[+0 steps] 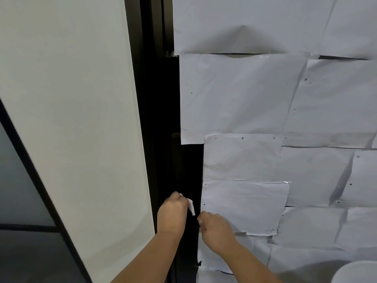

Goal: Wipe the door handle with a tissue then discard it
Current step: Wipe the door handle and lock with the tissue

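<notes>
The left hand (173,211), curled closed, presses a white tissue (190,207) against the dark door edge, where the handle is probably hidden. The right hand (216,229) rests loosely curled, empty. Wiping seems underway; discarding remains.

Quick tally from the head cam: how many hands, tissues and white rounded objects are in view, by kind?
Hands: 2, the left hand shut on the tissue, the right hand beside it
Tissue: 1, white, against the dark door edge
White rounded object at the lower right corner: 1, cannot tell what it is
Total: 4
</notes>
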`<state>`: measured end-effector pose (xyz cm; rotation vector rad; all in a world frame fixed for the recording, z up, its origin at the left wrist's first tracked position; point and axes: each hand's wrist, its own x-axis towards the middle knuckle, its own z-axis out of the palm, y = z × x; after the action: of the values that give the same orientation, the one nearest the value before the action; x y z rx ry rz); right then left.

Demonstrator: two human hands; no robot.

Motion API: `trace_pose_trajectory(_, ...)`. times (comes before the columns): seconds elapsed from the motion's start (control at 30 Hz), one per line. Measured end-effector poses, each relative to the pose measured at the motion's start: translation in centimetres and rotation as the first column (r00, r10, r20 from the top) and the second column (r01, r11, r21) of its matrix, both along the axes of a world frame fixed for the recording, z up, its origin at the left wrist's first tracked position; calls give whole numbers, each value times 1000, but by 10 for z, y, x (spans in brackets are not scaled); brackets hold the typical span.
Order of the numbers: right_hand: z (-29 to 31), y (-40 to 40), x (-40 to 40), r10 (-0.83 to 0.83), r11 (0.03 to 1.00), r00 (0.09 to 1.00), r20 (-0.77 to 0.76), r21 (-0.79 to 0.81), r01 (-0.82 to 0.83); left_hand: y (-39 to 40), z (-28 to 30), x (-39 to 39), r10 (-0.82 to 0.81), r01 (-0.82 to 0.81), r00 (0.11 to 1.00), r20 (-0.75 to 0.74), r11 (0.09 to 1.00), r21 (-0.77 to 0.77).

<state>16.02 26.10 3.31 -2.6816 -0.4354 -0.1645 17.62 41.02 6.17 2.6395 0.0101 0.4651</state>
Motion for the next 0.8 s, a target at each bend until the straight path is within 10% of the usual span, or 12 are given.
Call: trace_pose_trajectory(0.8, 4, -1, -1, 13, 1000, 999, -39, 14, -12, 1, -1, -4, 271, -293, 955, -123, 927, -235)
